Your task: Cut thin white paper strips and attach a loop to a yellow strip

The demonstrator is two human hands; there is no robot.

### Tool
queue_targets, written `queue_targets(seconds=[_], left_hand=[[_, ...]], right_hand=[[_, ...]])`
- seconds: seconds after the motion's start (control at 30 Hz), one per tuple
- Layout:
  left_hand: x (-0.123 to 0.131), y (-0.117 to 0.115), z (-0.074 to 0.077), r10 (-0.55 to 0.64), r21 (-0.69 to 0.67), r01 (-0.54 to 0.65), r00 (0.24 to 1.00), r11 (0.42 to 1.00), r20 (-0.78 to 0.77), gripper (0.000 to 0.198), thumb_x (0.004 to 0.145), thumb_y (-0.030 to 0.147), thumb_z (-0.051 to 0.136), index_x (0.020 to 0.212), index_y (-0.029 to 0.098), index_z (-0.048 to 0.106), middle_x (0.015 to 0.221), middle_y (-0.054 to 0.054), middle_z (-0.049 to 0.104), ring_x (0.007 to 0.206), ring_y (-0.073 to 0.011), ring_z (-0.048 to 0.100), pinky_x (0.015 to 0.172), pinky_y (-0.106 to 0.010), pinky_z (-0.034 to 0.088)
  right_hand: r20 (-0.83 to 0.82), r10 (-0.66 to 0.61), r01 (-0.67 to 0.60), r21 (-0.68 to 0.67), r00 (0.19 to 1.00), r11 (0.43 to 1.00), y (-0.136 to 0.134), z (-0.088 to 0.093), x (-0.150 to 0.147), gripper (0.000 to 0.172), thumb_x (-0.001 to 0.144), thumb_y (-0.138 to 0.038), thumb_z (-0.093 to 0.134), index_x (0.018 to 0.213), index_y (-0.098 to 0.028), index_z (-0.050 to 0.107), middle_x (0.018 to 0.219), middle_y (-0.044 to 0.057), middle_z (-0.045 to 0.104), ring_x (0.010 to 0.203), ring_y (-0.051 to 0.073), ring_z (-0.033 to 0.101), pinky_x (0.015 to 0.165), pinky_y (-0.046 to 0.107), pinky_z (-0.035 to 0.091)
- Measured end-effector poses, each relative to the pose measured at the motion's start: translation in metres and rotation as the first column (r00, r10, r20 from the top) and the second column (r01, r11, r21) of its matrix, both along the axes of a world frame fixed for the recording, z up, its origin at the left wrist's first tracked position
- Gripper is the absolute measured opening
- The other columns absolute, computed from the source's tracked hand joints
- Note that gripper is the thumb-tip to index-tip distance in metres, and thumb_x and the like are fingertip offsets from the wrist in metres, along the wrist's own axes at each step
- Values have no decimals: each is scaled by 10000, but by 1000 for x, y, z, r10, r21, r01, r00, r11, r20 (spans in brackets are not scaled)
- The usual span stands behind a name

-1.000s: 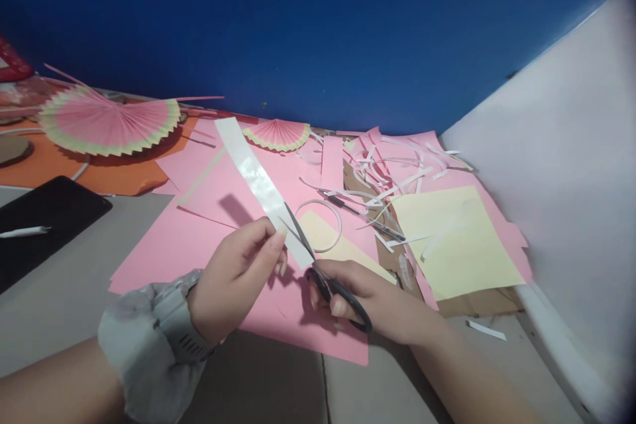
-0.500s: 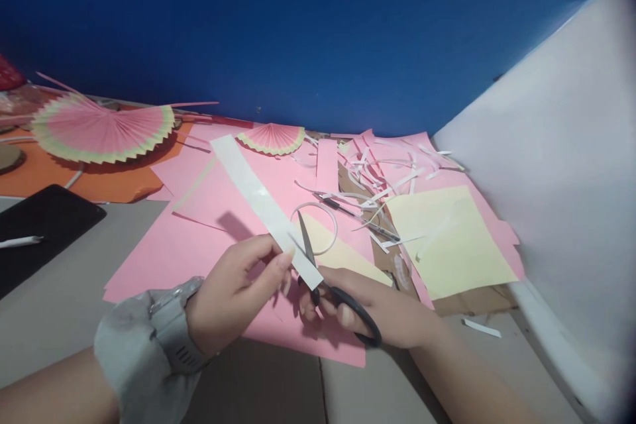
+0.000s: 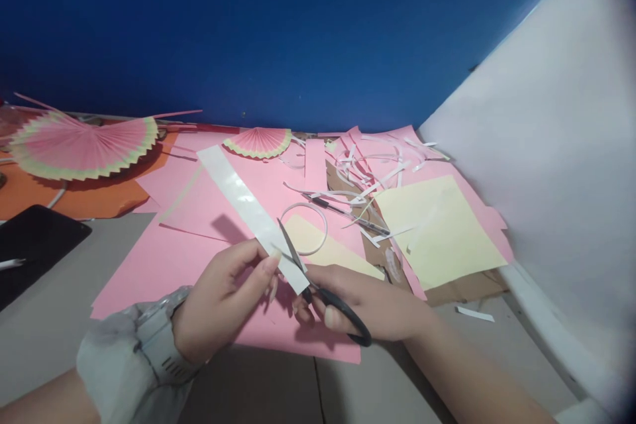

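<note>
My left hand [image 3: 223, 301] pinches the near end of a long white glossy strip [image 3: 243, 202] that slants up and to the left over the pink paper. My right hand [image 3: 368, 308] grips black-handled scissors [image 3: 322, 288]. The blades are slightly apart, with the strip's near end between them. A grey watch and grey cuff sit on my left wrist [image 3: 149, 351].
Large pink sheets [image 3: 173, 252] cover the table, with yellow sheets [image 3: 437, 232], white paper trimmings [image 3: 377, 172] and a pen [image 3: 348, 213] beyond. Two pink folded paper fans [image 3: 84, 146] lie at the back left. A black tablet [image 3: 34, 242] is at the left. A white panel [image 3: 551, 165] stands at the right.
The scissors' blades opened and swung upright on the strip's near end, then tilted back left and closed partway. The view shifted slightly right and down.
</note>
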State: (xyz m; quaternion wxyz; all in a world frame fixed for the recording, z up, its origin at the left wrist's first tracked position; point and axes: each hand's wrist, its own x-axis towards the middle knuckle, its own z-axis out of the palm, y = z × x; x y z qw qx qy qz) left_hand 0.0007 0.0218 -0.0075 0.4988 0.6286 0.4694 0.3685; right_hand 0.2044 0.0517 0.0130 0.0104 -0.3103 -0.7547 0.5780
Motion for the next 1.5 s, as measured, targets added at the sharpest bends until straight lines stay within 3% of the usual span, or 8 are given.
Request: queue_targets(seconds=[0.33, 0.7, 0.97, 1.23, 1.5], left_hand=[[0, 2, -2, 22, 56, -23, 1000, 998, 14, 283, 918, 284, 394, 677, 186, 504, 570, 43, 512, 531, -90, 494, 537, -199, 393], [-1, 1, -4, 24, 24, -24, 1000, 999, -5, 290, 927, 309, 375, 688, 186, 483, 591, 45, 512, 554, -88, 503, 557, -204, 395], [-1, 3, -4, 22, 12, -22, 1000, 1000, 3, 304, 927, 321, 369, 681, 183, 483, 581, 48, 506, 546, -85, 486, 559, -204, 391], [0, 3, -4, 31, -1, -31, 1000, 1000, 7, 293, 927, 329, 369, 706, 183, 495, 594, 47, 510, 555, -88, 491, 566, -208, 396], [0, 3, -4, 34, -20, -33, 999, 999, 42, 292, 931, 333, 361, 717, 186, 495, 613, 42, 514, 582, -92, 503, 590, -212, 401]], right_hand=[[20, -12, 12, 8, 1000, 1000, 1, 0, -1, 408, 867, -534, 422, 914, -143, 527, 828, 31, 553, 720, 132, 481, 652, 242, 413], [30, -1, 2, -24, 1000, 1000, 3, -1, 1, 600, 819, -681, 330, 957, -131, 525, 854, 46, 548, 719, 141, 459, 640, 254, 389], [-13, -41, 40, -58, 999, 998, 1, -4, 1, 646, 774, -731, 313, 924, -137, 519, 798, 23, 539, 689, 132, 454, 643, 255, 374], [-87, -76, 65, -121, 993, 991, 0, -1, -1, 448, 857, -592, 392, 833, -152, 472, 713, -16, 498, 651, 98, 453, 614, 211, 356], [-117, -105, 88, -141, 988, 986, 0, -1, -2, 443, 836, -601, 414, 793, -162, 454, 689, -23, 480, 652, 104, 454, 621, 212, 363]])
